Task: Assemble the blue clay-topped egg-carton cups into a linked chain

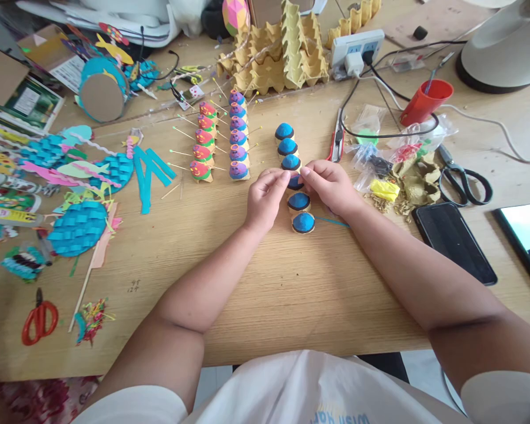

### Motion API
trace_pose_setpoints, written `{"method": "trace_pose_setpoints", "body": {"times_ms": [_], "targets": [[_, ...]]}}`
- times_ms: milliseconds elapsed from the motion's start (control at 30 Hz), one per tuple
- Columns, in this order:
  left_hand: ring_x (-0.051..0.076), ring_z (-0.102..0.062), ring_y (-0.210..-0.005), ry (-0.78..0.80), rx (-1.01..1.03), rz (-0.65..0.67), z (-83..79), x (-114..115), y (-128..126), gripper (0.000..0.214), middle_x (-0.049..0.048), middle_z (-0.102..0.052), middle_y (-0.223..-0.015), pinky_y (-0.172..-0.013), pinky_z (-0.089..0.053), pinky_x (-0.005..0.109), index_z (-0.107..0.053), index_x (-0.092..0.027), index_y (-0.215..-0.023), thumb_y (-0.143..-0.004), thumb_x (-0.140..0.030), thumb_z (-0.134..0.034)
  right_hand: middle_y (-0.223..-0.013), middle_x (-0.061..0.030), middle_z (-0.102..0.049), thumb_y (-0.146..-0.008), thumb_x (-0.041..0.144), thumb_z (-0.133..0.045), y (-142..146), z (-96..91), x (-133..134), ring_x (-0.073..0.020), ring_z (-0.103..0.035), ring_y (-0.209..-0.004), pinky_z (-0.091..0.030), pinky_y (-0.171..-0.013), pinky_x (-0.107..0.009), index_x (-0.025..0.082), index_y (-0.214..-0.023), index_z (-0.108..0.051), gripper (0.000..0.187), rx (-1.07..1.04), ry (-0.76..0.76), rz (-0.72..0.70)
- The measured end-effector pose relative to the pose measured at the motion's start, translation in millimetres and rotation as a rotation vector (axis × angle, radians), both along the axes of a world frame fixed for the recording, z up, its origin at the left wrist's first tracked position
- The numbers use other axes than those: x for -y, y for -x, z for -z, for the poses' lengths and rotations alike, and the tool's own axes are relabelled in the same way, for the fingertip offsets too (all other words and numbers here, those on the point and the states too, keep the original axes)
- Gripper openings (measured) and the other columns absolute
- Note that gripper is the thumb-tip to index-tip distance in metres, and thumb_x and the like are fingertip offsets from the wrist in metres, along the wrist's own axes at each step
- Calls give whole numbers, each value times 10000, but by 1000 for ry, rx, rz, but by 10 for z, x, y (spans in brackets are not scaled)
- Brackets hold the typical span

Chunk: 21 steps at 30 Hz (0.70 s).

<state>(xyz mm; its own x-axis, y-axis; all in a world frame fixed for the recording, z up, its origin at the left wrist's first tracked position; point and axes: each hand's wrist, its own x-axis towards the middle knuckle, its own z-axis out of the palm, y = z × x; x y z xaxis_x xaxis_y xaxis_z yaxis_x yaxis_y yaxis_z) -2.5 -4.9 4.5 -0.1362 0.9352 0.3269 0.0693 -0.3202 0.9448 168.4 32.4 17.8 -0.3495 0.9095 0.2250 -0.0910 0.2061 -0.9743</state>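
Observation:
A strip of egg-carton cups [301,201] lies lengthwise before me, its domes blue with a dark band round each base. My left hand [266,195] is at its left side, thumb and forefinger pinched together. From the right, my right hand [329,184] is also closed in a pinch, its fingertips a short gap from the left ones. Both sets of fingertips are over or beside one middle dome; whatever is between them is too small to make out. A thin blue strip [331,221] lies under my right wrist.
Left of my hands stand a red-and-green carton strip [204,141] and a purple one [238,136], with pins sticking out. At right lie scissors [466,179], a phone [454,242] and a red cup [426,101]. A red-handled cutter [337,138] lies beyond my right hand. Paper crafts [78,228] crowd the left.

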Motion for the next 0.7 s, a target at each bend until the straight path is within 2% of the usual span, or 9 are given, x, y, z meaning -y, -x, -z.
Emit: {"method": "trace_pose_setpoints", "body": {"times_ms": [100, 267, 700], "targets": [[180, -728, -1068, 29, 33, -3, -4, -8, 4, 407, 37, -810, -1015, -1040, -561, 338, -845, -272, -939, -965, -645, -682, -614, 20, -585, -874, 745, -732, -6, 18, -12, -96, -477, -588, -365, -576, -257, 179, -745, -709, 581, -4, -4, 10], [189, -736, -1063, 34, 37, 12, 28, -36, 2, 387, 40, -804, -1025, -1017, -582, 348, -833, -270, -940, -899, -648, -765, -614, 7, -596, -842, 791, -726, -14, -6, -18, -106, -497, -606, -387, -583, -254, 185, -680, -672, 630, 6, -5, 16], [181, -735, -1063, 14, 27, 48, 24, -25, -3, 354, 43, -786, -1037, -1004, -590, 344, -837, -276, -953, -884, -621, -797, -567, 29, -547, -815, 856, -680, -14, -50, -17, -95, -428, -550, -361, -562, -271, 187, -688, -704, 681, 27, -9, 45]]}}
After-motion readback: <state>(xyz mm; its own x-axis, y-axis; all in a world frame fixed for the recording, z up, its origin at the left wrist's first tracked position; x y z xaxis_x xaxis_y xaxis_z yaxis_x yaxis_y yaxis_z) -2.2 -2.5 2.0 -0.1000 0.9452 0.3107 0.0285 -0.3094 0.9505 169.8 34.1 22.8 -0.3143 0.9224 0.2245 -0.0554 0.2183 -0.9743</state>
